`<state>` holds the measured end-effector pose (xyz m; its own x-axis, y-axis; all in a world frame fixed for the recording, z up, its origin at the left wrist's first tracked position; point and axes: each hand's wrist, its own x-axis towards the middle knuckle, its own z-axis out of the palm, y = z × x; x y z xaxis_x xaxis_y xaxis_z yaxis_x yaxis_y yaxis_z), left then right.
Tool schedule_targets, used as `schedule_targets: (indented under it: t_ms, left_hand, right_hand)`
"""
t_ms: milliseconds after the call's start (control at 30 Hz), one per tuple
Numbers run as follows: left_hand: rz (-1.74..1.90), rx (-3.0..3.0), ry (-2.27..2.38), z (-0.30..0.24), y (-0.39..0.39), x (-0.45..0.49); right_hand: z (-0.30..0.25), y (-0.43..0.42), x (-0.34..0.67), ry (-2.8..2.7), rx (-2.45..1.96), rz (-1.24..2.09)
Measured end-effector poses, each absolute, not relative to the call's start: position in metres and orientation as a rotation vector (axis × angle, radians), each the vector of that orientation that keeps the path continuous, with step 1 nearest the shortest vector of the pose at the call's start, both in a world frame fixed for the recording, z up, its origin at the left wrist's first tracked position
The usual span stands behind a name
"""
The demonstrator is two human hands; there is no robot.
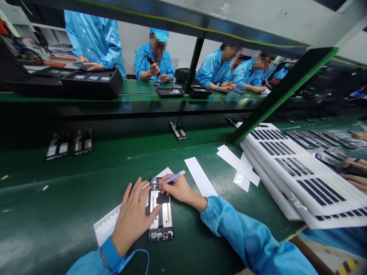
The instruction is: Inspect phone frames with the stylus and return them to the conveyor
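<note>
An opened phone body (161,214) lies flat on the green bench in front of me, partly over a white sheet (106,225). My left hand (132,217) rests on its left edge with the fingers spread flat, steadying it. My right hand (177,189) pinches a thin blue stick tool (172,178) like a pen, its tip touching the top end of the phone body. A blue wrist strap with a cord circles my left wrist.
A white strip of small parts (200,177) lies right of the phone. Stacked white trays with black strips (298,172) fill the right side. More phone bodies (69,143) sit on the belt behind. Several people in blue coats work across the line; another person's hands (354,172) are at the right.
</note>
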<state>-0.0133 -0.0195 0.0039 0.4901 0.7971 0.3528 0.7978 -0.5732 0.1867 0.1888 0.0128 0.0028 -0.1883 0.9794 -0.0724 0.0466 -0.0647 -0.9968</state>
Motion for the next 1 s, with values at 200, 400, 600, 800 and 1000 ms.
schedule_targets:
  t_ms: [200, 400, 600, 800, 1000]
  left_hand:
    - [-0.609, -2.725, -1.368, 0.007, -0.021, -0.013]
    - [-0.725, -2.630, -1.491, 0.014, -0.026, -0.028]
    - [-0.377, -2.635, -1.452, 0.002, -0.036, -0.087]
    - [-0.235, -2.652, -1.499, 0.006, -0.041, -0.134]
    - [-0.305, -2.673, -1.371, 0.020, -0.030, -0.143]
  right_hand:
    - [0.000, 0.012, 0.190, -1.386, -1.191, 1.267]
    - [0.009, 0.018, 0.185, -1.146, -1.146, 1.187]
    - [0.002, 0.020, 0.174, -1.402, -1.138, 1.237]
    - [-0.002, 0.027, 0.199, -1.421, -1.184, 1.260]
    - [0.019, 0.033, 0.191, -1.352, -1.190, 1.138]
